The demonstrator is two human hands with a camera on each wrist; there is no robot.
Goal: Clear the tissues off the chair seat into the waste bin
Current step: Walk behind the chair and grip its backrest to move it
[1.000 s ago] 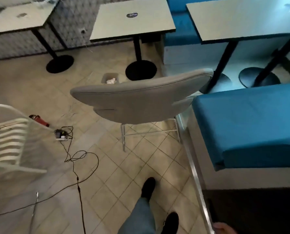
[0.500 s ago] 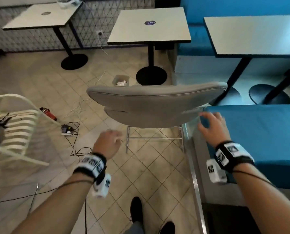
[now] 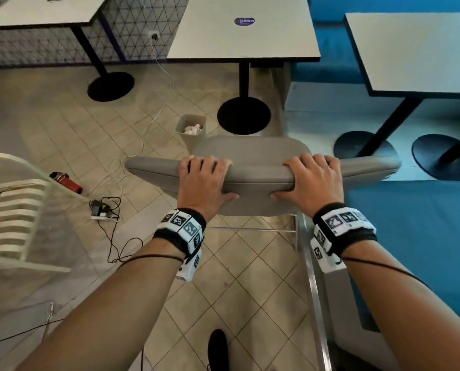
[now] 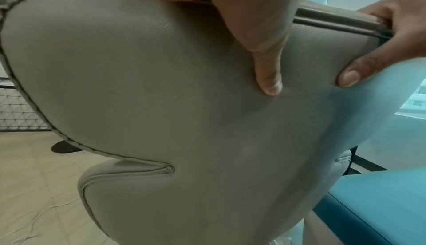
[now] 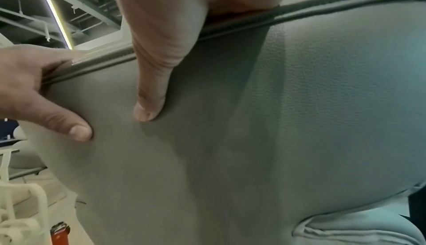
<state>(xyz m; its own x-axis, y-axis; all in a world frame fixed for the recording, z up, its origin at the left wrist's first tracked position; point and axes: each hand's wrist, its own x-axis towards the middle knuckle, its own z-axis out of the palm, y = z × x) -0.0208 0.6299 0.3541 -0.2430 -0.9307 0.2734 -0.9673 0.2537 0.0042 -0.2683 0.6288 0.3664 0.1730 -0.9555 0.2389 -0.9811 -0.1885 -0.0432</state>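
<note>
place: café or eatery | signs: pedestal tables [image 3: 243, 30], blue bench seating [image 3: 424, 223], tiled floor [image 3: 62, 124]

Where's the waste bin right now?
In the head view the waste bin stands on the tiled floor just beyond the grey chair, left of the black base of the middle table, with white tissue inside.

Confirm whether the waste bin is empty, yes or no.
No: white crumpled tissues lie inside the waste bin on the floor beyond the chair.
</note>
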